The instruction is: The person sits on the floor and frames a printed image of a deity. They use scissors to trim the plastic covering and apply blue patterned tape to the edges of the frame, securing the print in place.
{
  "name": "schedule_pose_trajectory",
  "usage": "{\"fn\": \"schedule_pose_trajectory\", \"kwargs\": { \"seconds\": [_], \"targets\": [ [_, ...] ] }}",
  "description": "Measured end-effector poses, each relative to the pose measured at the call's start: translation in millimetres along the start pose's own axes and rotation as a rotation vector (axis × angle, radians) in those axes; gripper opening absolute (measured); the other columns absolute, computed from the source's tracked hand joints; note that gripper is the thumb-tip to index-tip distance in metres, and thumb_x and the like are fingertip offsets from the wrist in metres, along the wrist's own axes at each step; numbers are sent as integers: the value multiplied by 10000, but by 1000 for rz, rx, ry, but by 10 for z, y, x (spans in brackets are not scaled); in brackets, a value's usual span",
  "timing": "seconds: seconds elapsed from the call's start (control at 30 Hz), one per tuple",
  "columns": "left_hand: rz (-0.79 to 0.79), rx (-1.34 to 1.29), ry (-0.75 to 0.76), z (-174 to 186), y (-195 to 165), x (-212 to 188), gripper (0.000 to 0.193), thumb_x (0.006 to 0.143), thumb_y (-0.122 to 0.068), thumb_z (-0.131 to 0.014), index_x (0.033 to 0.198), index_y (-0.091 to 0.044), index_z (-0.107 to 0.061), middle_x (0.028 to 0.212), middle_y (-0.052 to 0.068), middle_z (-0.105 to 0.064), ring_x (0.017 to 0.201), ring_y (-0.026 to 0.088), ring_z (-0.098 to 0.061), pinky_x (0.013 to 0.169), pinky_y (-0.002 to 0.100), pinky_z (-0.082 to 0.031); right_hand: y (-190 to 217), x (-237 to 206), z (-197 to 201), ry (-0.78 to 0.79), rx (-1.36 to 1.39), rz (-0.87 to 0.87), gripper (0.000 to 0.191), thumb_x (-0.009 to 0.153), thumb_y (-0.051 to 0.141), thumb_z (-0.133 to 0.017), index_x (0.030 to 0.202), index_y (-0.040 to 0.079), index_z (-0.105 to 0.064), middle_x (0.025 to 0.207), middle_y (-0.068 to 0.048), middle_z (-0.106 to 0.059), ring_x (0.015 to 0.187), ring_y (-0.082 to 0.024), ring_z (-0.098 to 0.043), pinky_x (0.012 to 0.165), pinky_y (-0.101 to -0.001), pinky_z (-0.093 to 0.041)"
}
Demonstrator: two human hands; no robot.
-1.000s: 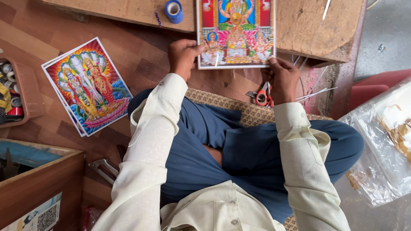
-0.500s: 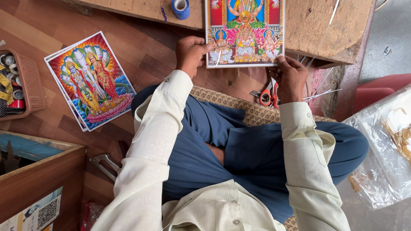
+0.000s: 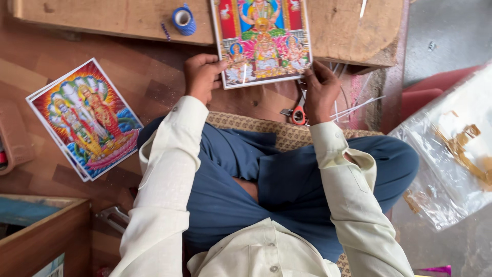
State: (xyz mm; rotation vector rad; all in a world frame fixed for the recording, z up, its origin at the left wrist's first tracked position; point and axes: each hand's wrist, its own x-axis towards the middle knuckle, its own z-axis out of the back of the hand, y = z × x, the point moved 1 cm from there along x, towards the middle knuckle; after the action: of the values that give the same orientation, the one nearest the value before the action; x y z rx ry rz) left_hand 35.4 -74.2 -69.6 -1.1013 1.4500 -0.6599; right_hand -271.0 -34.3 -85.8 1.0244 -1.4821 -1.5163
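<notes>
Floor (image 3: 154, 87) of reddish wood carries a low plank table (image 3: 118, 18) at the top, where a colourful devotional print (image 3: 262, 41) lies half over the near edge. Left hand (image 3: 201, 77) pinches its lower left corner and right hand (image 3: 320, 92) its lower right, fingers closed on the border, apparently to square it. Smaller: spare prints (image 3: 84, 118) left, blue tape roll (image 3: 183, 19), red-handled scissors (image 3: 297, 114).
</notes>
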Motion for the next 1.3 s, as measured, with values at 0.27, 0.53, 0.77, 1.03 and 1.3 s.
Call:
{"fn": "schedule_pose_trajectory", "kwargs": {
  "seconds": [0.27,0.53,0.77,1.03,1.3],
  "targets": [
    [32,13,-25,-66,-79,-53,127,880,-37,-746,981,16,-689,922,132,-776,770,191,-778,619,344,-641,40,-38,-21,-50,-162,63,316,988,33,-687,1272,-104,-663,1111,-136,-767,918,-113,-707,785,-244,-590],
    [19,-16,-36,-55,-71,-52,116,907,-60,-744,968,16,-681,905,132,-770,720,183,-756,574,320,-618,175,-66,-40,-11,-82,-31,292,993,21,-633,1261,-90,-668,1074,-123,-752,864,-112,-707,735,-258,-613],
    [-14,-16,-50,-20,-27,-11,124,884,-56,-739,953,23,-675,899,139,-768,710,182,-768,547,318,-617,197,-84,-91,-2,-107,-1,310,1028,36,-597,1304,-95,-647,1104,-129,-752,874,-119,-714,737,-250,-609],
    [2,-4,-67,-7,-60,-31,150,877,-70,-747,970,24,-675,897,139,-766,712,180,-764,558,317,-622,174,-11,-87,71,-82,-12,333,1010,1,-594,1327,-92,-633,1146,-129,-740,918,-132,-706,787,-262,-600],
    [-141,160,-124,-17,-91,-99,165,831,-109,-806,863,16,-702,816,108,-767,630,138,-725,444,265,-542,336,-145,-32,156,-321,144,410,930,-46,-675,1335,-79,-623,1190,-128,-744,1039,-144,-725,891,-260,-572]
  ]
}}
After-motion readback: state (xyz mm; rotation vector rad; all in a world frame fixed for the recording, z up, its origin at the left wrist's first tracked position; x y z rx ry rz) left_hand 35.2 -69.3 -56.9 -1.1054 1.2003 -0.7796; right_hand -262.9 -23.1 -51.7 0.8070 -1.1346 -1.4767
